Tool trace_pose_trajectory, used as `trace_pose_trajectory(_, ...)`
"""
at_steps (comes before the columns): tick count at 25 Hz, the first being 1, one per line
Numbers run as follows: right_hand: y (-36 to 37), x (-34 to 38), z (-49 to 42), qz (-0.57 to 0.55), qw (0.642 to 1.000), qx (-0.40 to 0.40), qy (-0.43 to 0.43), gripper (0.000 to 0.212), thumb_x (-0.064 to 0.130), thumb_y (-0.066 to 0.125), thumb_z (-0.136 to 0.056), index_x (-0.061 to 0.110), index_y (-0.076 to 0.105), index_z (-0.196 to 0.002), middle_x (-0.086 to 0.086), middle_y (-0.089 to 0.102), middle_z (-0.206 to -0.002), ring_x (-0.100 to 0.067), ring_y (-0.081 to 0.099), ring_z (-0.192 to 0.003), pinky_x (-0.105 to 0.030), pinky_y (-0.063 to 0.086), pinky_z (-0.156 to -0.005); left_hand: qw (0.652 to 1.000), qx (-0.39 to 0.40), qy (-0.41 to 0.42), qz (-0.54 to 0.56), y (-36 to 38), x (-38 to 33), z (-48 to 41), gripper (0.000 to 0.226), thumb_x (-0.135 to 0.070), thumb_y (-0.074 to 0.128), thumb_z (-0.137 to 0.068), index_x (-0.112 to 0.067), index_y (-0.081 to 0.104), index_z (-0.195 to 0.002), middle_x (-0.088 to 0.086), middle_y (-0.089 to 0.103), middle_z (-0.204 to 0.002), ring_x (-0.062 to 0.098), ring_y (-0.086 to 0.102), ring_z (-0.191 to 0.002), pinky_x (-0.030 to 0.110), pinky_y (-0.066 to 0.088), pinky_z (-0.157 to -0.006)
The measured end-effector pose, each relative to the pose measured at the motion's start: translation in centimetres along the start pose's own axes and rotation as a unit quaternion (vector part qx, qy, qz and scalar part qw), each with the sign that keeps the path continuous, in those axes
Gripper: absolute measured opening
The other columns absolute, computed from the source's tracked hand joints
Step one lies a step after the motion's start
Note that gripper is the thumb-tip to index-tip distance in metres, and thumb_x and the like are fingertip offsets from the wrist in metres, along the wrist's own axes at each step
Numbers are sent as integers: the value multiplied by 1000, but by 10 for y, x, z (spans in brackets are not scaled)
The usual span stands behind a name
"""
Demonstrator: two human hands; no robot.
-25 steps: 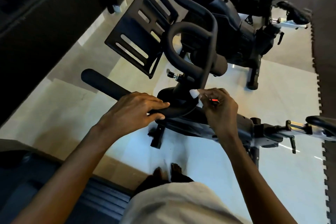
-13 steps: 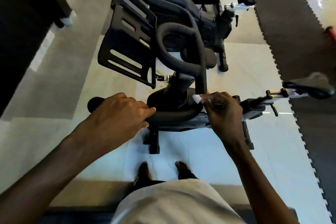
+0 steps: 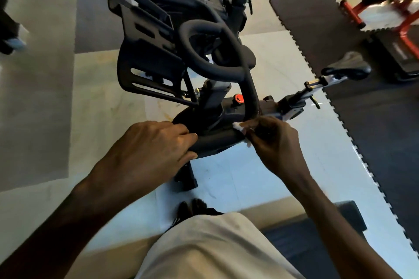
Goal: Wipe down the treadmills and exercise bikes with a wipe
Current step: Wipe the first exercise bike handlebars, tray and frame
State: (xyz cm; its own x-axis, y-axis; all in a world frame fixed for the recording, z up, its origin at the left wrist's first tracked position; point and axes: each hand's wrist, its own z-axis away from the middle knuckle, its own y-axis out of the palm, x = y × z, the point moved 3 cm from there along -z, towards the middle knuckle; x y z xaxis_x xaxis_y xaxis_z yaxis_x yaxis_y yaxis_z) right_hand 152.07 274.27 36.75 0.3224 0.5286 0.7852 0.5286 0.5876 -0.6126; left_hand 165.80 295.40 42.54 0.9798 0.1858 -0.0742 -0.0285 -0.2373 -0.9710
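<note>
Hardly anything moved: my right grip (image 3: 272, 140) still pinched the wipe (image 3: 238, 125) against the bike's handlebar (image 3: 215, 140), and my left grip (image 3: 149, 149) stayed curled round it.

no legible text, brand, label or number on the exercise bike (image 3: 215, 140)

- The exercise bike handlebar (image 3: 217, 140) is finished in matte black.
- A red knob (image 3: 238, 98) is set against it.
- The wipe (image 3: 238, 125) is white.
- The floor mat (image 3: 317, 18) is dark grey, edged in jigsaw teeth.
- The rack (image 3: 353, 14) is painted orange-red.
</note>
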Motion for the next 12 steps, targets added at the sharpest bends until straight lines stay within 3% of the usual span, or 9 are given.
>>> trace_pose_trajectory(3,-2,-1,-6,-1,1000,0,23,5,28,78,-88,24,78,-90,10,74,-87,-5,69,-80,-12,51,-71,1000,-16,16,15,0,2,1,14,-26,73,-87,-15,77,-94,2,73,-84,23,68,-66,33,55,-54)
trace_pose_trajectory(7,1,6,-1,26,999,-34,31,9,34,76,-88,26,76,-88,10,72,-84,-5,68,-78,-17,53,-69,995,-64,23,69,-7,12,14,23,-25,60,-95,-10,77,-102,4,73,-97,22,66,-84,41,55,-69)
trace_pose_trajectory(12,40,44,30,-27,999,16,-29,6,14,72,-90,17,73,-95,6,72,-99,-6,69,-92,-23,58,-81,985,-82,12,150,-6,29,36,31,-28,57,-100,-6,71,-117,6,68,-110,17,63,-101,32,57,-84)
